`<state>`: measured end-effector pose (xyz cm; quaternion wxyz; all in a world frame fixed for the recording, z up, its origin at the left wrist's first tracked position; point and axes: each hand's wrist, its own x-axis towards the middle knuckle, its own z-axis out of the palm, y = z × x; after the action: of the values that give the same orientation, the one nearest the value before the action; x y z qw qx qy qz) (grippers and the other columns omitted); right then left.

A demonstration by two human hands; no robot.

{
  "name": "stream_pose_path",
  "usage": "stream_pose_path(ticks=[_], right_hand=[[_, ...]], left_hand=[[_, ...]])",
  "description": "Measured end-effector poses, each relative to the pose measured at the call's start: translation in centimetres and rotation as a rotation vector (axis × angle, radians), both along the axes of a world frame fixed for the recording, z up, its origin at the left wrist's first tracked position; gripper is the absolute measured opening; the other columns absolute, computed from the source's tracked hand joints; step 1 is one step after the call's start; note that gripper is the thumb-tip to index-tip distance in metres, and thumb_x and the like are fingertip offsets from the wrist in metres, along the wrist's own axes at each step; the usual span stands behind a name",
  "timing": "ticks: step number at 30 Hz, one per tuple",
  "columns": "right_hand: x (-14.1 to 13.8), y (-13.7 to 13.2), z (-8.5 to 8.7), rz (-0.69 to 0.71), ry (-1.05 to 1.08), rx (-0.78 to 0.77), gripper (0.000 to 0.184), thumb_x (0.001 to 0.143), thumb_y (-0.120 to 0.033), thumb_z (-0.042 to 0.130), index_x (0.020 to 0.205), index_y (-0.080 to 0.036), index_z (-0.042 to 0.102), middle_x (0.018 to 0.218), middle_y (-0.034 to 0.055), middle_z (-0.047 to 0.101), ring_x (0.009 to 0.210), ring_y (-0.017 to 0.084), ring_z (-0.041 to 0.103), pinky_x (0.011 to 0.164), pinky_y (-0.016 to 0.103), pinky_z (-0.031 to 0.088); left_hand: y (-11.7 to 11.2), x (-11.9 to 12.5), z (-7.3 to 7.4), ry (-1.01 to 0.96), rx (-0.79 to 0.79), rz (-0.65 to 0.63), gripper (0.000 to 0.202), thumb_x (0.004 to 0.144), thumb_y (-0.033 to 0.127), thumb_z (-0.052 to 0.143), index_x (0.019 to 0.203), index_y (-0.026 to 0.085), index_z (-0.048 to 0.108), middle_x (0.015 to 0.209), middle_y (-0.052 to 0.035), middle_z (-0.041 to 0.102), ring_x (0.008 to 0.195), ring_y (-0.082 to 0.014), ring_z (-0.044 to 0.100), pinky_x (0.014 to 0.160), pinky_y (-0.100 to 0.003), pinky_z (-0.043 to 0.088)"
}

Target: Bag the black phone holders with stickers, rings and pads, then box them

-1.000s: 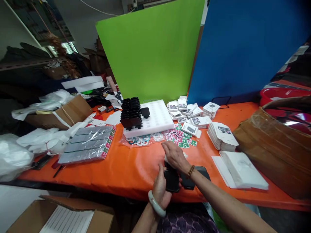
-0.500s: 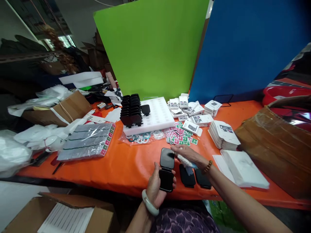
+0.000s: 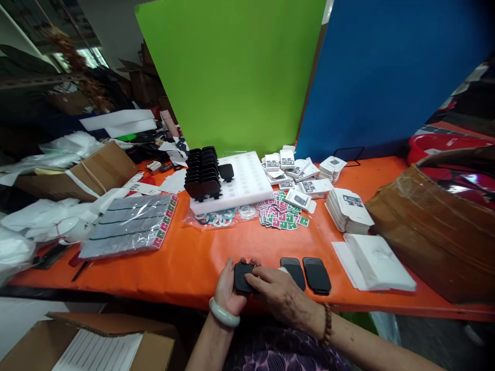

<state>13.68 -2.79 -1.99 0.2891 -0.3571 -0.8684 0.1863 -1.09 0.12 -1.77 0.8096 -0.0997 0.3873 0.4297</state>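
Observation:
My left hand point(image 3: 228, 289) cradles a black hinged case point(image 3: 243, 278), palm up, with its fingertips curled over the far edge. The case is folded flat, so its inside is hidden. Over its right part lies my right hand point(image 3: 284, 296), thumb and fingers pressing on the lid. A scrap of white cloth point(image 3: 283, 269) peeks out behind the right hand's knuckles; the rest is covered by that hand. Two similar black cases, a nearer one point(image 3: 294, 272) and another point(image 3: 317, 274), lie shut on the orange table just right of my hands.
Black cases point(image 3: 203, 172) stand in rows on a white foam tray point(image 3: 251, 180). Beyond my hands lie red and green cards point(image 3: 282, 214) and small white boxes point(image 3: 309, 186). White sleeves point(image 3: 381, 263) and a carton point(image 3: 417, 226) flank the right; a wrapped grey pack point(image 3: 127, 224) lies left.
The case, open in my left hand before, is now folded shut. My right hand has come down from the upper half onto the lid, and both hands sit lower and further left.

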Motion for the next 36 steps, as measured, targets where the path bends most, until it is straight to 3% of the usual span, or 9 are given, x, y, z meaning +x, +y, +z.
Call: stream_pose_path(ticks=[3, 9, 14, 18, 22, 27, 29, 32, 36], right_hand=[[0.6, 0.0, 0.3, -0.014, 0.086, -0.042, 0.025, 0.091, -0.013, 0.042, 0.107, -0.019, 0.06, 0.094, 0.01, 0.066, 0.082, 0.019, 0.061, 0.072, 0.029, 0.049], [8.2, 4.6, 1.3, -0.327, 0.353, -0.565, 0.02, 0.085, -0.035, 0.056, 0.095, -0.019, 0.062, 0.092, 0.0047, 0.066, 0.084, 0.019, 0.061, 0.077, 0.031, 0.049], [16.0, 8.7, -0.1, -0.451, 0.286, -0.662, 0.027, 0.071, -0.035, 0.063, 0.092, -0.019, 0.061, 0.093, 0.0033, 0.064, 0.088, 0.021, 0.059, 0.081, 0.034, 0.046], [18.0, 9.8, -2.1, -0.473, 0.047, -0.725, 0.027, 0.073, -0.031, 0.058, 0.096, -0.017, 0.061, 0.093, 0.0038, 0.065, 0.087, 0.021, 0.061, 0.078, 0.031, 0.047], [17.9, 9.6, -3.5, -0.58, -0.162, -0.651, 0.027, 0.076, -0.025, 0.055, 0.102, -0.017, 0.061, 0.103, 0.0073, 0.066, 0.096, 0.022, 0.06, 0.083, 0.032, 0.044], [16.6, 10.4, -3.0, -0.681, -0.33, -0.536, 0.023, 0.075, -0.023, 0.058, 0.096, -0.015, 0.063, 0.088, 0.0132, 0.068, 0.087, 0.031, 0.062, 0.074, 0.038, 0.042], [15.1, 12.0, -1.7, -0.681, -0.387, -0.42, 0.023, 0.079, -0.027, 0.057, 0.098, -0.016, 0.063, 0.088, 0.014, 0.069, 0.086, 0.031, 0.063, 0.07, 0.037, 0.041], [11.4, 16.2, 1.2, -0.574, -0.34, -0.247, 0.024, 0.085, -0.035, 0.052, 0.099, -0.019, 0.063, 0.09, 0.0117, 0.069, 0.087, 0.029, 0.063, 0.07, 0.035, 0.042], [4.4, 23.9, 4.9, -0.479, -0.146, -0.117, 0.028, 0.084, -0.032, 0.058, 0.107, -0.017, 0.062, 0.099, 0.0114, 0.069, 0.091, 0.025, 0.062, 0.078, 0.035, 0.044]], left_hand=[[-0.2, 0.3, 0.1, -0.048, 0.062, -0.054, 0.05, 0.097, 0.035, 0.029, 0.067, 0.012, 0.061, 0.077, -0.0103, 0.067, 0.077, -0.0183, 0.066, 0.079, -0.033, 0.051], [-0.8, 1.7, -0.4, -0.106, 0.186, -0.245, 0.027, 0.091, 0.034, 0.05, 0.083, 0.012, 0.065, 0.089, -0.0103, 0.069, 0.085, -0.0227, 0.065, 0.085, -0.037, 0.047], [-0.5, 1.9, -1.5, 0.076, 0.154, -0.225, 0.018, 0.089, 0.028, 0.053, 0.083, 0.013, 0.063, 0.085, -0.0083, 0.067, 0.077, -0.0196, 0.065, 0.079, -0.032, 0.048], [-0.3, 2.1, -2.1, 0.109, 0.143, -0.253, 0.016, 0.088, 0.027, 0.055, 0.084, 0.013, 0.061, 0.085, -0.0083, 0.065, 0.074, -0.0184, 0.065, 0.074, -0.029, 0.048], [-0.2, 2.1, -2.5, 0.254, 0.22, -0.263, 0.017, 0.082, 0.03, 0.062, 0.087, 0.015, 0.06, 0.088, -0.0062, 0.063, 0.074, -0.0162, 0.062, 0.072, -0.028, 0.047], [2.9, 1.4, -2.6, 0.854, 0.534, -0.248, 0.026, 0.07, 0.034, 0.072, 0.086, 0.017, 0.062, 0.097, -0.0076, 0.059, 0.083, -0.0199, 0.057, 0.079, -0.032, 0.044], [5.4, 0.9, -2.2, 1.087, 0.682, -0.2, 0.027, 0.067, 0.028, 0.073, 0.09, 0.018, 0.063, 0.103, -0.0105, 0.059, 0.099, -0.0256, 0.054, 0.093, -0.036, 0.038], [9.7, 0.1, -1.4, 1.239, 0.885, -0.117, 0.031, 0.068, 0.022, 0.07, 0.097, 0.021, 0.062, 0.123, -0.0133, 0.054, 0.127, -0.0311, 0.037, 0.111, -0.041, 0.018], [14.7, -0.7, -1.1, 1.466, 1.038, -0.239, 0.042, 0.071, 0.018, 0.064, 0.112, 0.021, 0.058, 0.147, -0.0126, 0.037, 0.144, -0.029, 0.007, 0.115, -0.044, -0.002]])
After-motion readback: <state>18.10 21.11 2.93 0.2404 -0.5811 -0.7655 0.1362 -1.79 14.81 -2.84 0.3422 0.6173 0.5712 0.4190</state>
